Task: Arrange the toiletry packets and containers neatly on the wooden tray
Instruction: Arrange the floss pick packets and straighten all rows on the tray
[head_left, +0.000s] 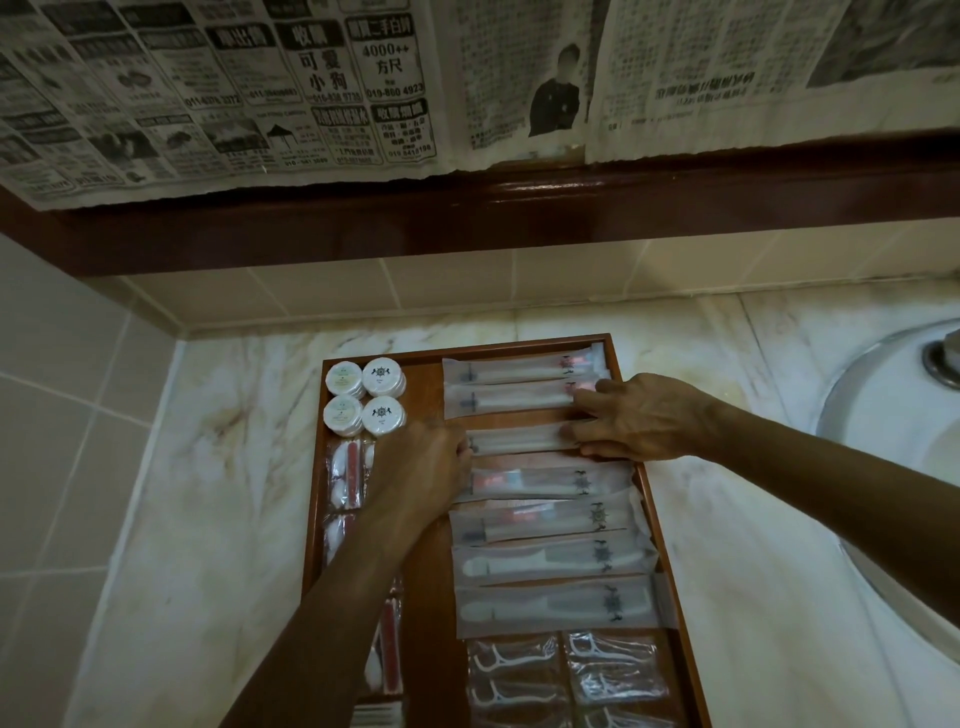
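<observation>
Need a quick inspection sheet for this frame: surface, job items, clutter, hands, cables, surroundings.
Surface: marble counter carrying a wooden tray.
Job's things: four round containers at the tray's far left; long packets stacked in a column on the right; cotton-bud packets along the left; floss-pick packets at the near end.
Clutter: nothing seen.
Grippers: left hand and right hand each at one end of one long packet.
Cables: nothing seen.
Surroundings: sink to the right; newspaper above the tiled wall.
</observation>
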